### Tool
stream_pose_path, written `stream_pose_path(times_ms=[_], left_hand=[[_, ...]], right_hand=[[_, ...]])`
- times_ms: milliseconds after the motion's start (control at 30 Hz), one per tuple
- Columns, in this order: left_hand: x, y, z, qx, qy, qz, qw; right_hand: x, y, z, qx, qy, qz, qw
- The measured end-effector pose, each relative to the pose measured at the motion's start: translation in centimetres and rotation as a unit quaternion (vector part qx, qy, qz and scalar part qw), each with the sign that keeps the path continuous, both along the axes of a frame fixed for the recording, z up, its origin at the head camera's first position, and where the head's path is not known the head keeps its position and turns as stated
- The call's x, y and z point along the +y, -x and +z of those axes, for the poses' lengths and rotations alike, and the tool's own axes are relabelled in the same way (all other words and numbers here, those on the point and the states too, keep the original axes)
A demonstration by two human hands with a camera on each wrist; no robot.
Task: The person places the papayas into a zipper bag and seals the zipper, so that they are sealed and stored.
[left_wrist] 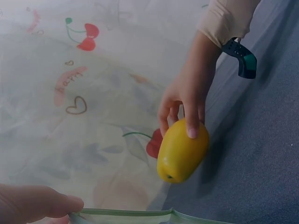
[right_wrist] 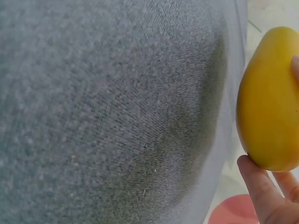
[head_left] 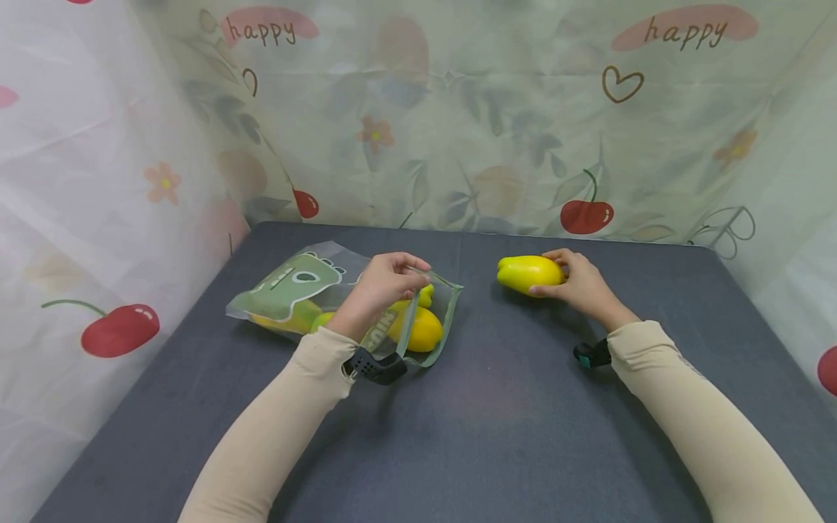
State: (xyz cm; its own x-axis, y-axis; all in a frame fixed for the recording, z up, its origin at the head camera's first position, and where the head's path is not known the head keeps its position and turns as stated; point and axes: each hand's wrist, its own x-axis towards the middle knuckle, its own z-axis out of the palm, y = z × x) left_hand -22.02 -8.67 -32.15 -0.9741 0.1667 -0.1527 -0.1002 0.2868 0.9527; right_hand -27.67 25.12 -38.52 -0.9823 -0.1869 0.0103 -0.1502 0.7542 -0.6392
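In the head view my left hand (head_left: 384, 285) pinches the upper edge of a clear pouch (head_left: 297, 280) with a green cartoon animal face on it. The pouch lies on its side, its green-trimmed mouth (head_left: 451, 319) held apart and facing right. Inside, a lemon-like yellow fruit (head_left: 423, 333) shows near the mouth, with more yellow and green fruit behind it, partly hidden by the print. To the right, my right hand (head_left: 582, 287) grips a smooth yellow papaya (head_left: 526, 274) by its wide end, thumb and fingers on opposite sides. The left wrist view shows this papaya (left_wrist: 183, 151) hanging from the fingertips.
A dark grey cloth (head_left: 484, 436) covers the table. Printed curtains (head_left: 451, 145) stand behind it and along both sides. Each wrist wears a black strap, one (head_left: 375, 365) close below the pouch mouth.
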Motion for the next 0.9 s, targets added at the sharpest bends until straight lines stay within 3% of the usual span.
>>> stream_pose_path(times_ms=[500,900], left_hand=[[0.0,-0.1,0.1,-0.004,0.005,0.000,1.0000],[-0.1,0.0,0.0,0.006,-0.001,0.001,1.0000]], right_hand=[[-0.4,-2.0,1.9,0.024,0.028,-0.020,0.999],[-1.8,-4.2,3.4,0.031,0.038,-0.006,0.999]])
